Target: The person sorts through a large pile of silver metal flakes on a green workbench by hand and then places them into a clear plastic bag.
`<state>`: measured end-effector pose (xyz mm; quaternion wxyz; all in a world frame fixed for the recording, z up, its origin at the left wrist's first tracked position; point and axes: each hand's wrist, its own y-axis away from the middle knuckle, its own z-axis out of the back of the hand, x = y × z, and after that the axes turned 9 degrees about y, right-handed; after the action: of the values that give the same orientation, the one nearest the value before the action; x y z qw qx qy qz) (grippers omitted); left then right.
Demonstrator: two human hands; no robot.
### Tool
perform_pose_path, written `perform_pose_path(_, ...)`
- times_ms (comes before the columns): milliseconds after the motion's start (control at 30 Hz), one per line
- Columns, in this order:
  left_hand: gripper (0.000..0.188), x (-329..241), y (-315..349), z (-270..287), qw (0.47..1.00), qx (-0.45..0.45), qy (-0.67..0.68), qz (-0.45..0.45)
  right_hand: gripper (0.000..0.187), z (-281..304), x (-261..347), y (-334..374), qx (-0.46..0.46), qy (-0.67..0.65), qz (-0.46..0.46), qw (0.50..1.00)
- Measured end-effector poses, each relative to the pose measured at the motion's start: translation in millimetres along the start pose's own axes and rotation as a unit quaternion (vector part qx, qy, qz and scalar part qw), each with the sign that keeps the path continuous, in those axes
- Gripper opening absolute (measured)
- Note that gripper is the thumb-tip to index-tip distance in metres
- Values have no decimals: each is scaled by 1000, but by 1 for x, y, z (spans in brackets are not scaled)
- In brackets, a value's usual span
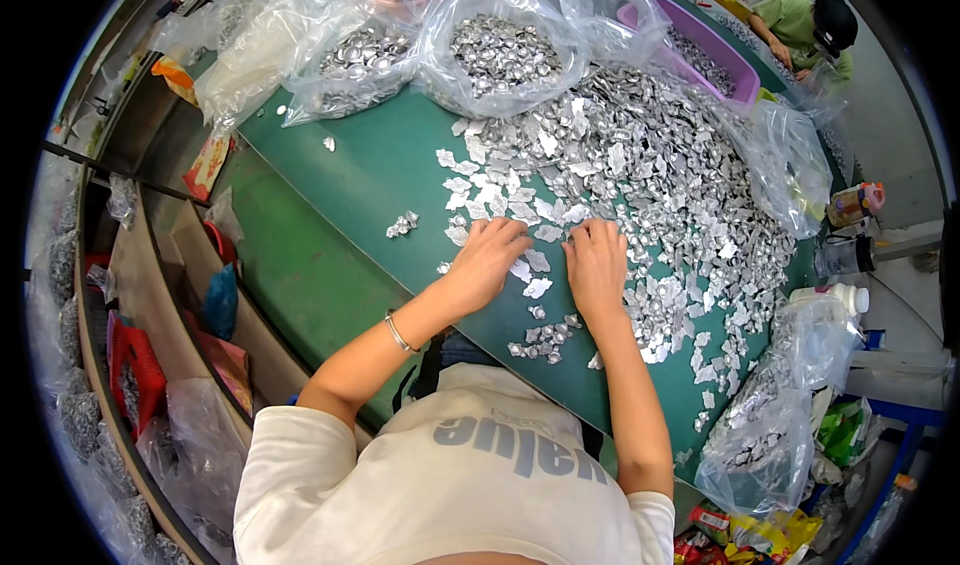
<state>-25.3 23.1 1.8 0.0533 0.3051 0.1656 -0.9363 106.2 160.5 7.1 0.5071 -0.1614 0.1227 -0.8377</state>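
Silver pieces [640, 150] between right hand [598, 263] and bags [490, 103]

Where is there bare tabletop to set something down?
Widest: the green tabletop between the clear plastic bags and the left hand, except one silver piece and small silver cluster. Narrower: beside the right forearm, near the elbow. Crowded: beyond the right hand, under heaped flat silver pieces.
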Motion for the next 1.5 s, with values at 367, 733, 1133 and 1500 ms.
perform_pose_path(367,36,-34,30,-8,987,8,162,-9,18,45,-7,39,195,-207,19,958)
perform_pose_path(733,39,-55,47,-17,979,16,204,17,18,24,-6,10,39,-96,4,995)
perform_pose_path(1133,31,-22,28,-10,996,-84,25,-7,16,41,-29,42,7,-83,-78,994)
perform_pose_path(1500,28,-12,73,16,971,-159,28,175,13,54,-21,51,70,-103,-55,991)
